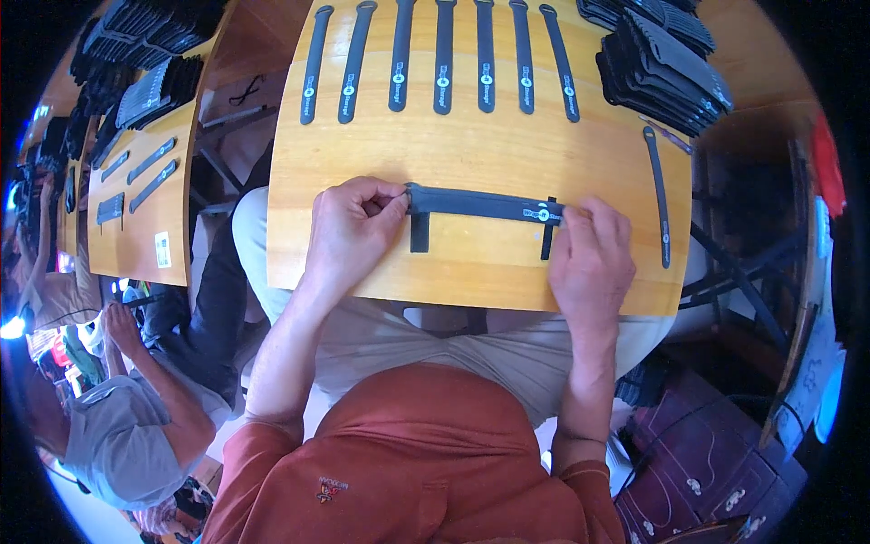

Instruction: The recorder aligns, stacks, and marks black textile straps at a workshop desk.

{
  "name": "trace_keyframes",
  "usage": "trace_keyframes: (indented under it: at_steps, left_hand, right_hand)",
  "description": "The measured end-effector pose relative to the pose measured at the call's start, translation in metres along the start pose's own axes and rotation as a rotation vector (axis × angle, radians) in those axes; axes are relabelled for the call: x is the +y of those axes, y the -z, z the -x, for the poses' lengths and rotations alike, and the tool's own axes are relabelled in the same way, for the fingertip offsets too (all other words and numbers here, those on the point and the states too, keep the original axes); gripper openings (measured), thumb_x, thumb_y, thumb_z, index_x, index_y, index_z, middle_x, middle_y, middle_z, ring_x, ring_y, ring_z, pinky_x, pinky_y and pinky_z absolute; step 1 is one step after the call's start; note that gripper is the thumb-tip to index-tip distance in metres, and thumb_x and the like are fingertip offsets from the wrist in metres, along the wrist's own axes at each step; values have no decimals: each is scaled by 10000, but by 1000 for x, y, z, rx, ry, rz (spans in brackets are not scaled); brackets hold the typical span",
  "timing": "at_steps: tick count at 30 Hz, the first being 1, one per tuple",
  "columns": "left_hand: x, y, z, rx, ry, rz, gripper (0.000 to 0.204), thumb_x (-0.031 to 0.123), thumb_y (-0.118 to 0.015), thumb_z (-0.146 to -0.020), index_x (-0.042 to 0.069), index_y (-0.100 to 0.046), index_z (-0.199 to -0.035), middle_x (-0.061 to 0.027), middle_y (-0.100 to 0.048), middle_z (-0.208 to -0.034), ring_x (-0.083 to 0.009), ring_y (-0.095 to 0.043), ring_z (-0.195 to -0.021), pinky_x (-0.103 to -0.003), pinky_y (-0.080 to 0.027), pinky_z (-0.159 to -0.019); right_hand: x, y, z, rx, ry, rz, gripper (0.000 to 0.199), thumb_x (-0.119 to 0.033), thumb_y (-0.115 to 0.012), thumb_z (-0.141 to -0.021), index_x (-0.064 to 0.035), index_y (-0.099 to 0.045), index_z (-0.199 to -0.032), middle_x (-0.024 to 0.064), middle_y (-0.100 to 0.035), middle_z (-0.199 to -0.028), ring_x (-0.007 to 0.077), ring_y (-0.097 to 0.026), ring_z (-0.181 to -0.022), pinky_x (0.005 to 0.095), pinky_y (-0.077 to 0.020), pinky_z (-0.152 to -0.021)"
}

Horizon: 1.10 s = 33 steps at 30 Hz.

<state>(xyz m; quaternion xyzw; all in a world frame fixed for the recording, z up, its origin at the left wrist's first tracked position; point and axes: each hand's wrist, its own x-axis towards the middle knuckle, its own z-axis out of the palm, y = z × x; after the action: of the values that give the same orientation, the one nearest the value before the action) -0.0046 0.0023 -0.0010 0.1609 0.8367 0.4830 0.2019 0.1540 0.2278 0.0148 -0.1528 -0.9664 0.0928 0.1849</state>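
A dark strap (480,203) with a white printed mark lies crosswise near the front of the wooden table, stretched between my hands. My left hand (355,231) pinches its left end between thumb and fingers. At the marked right end, my right hand (591,258) closes its fingertips on the strap. Two short black strips stick out from under it toward me: a wider strip (420,234) beside my left fingers and a narrower strip (547,238) beside my right ones. Both hands are closed, and my fingers hide the strap's very tips.
Several matching straps (443,54) lie in a row along the table's (381,150) far side. One single strap (659,195) lies at the right edge. Stacked dark straps (662,72) fill the far right corner. At left, a person (136,426) sits by another table (136,240) bearing straps and stacks.
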Motion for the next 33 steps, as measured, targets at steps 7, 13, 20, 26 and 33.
trace_keyframes:
  at_steps: [7,13,20,26,33]
  left_hand:
    - [-10,0,-3,19,23,29,148,65,-746,-912,-54,-763,-998,-83,-727,-729,-90,-632,-631,-263,-510,-604]
    - [-3,-1,-2,9,12,-7,148,59,-741,-912,-59,-762,-999,-86,-726,-730,-103,-632,-626,-272,-509,-604]
    - [0,2,-1,27,-13,-65,143,54,-737,-907,-62,-763,-986,-103,-735,-738,-121,-648,-631,-283,-516,-615]
    - [-3,0,-1,46,-26,-63,144,64,-738,-902,-55,-765,-979,-117,-736,-736,-140,-662,-636,-294,-526,-627]
    - [-3,4,-1,23,-61,-47,160,95,-747,-883,-45,-763,-959,-163,-752,-785,-229,-724,-691,-335,-555,-669]
  right_hand:
    - [-83,-33,-2,-172,267,-151,534,-337,-636,-987,21,-591,-1380,182,-534,-1490,381,-403,-1465,551,-277,-1230]
    - [-73,-42,8,-210,209,-140,629,-398,-658,-968,29,-564,-1420,172,-506,-1534,348,-382,-1493,500,-260,-1247]
    - [-23,-25,31,-164,95,-54,618,-366,-699,-941,32,-583,-1400,175,-526,-1520,357,-410,-1474,498,-319,-1218]
    - [-15,-21,37,-129,48,-98,597,-331,-713,-934,36,-591,-1388,190,-523,-1515,382,-417,-1461,509,-327,-1214]
    - [-11,-19,37,-123,53,-48,587,-344,-697,-950,26,-593,-1394,183,-530,-1514,357,-418,-1467,498,-325,-1217]
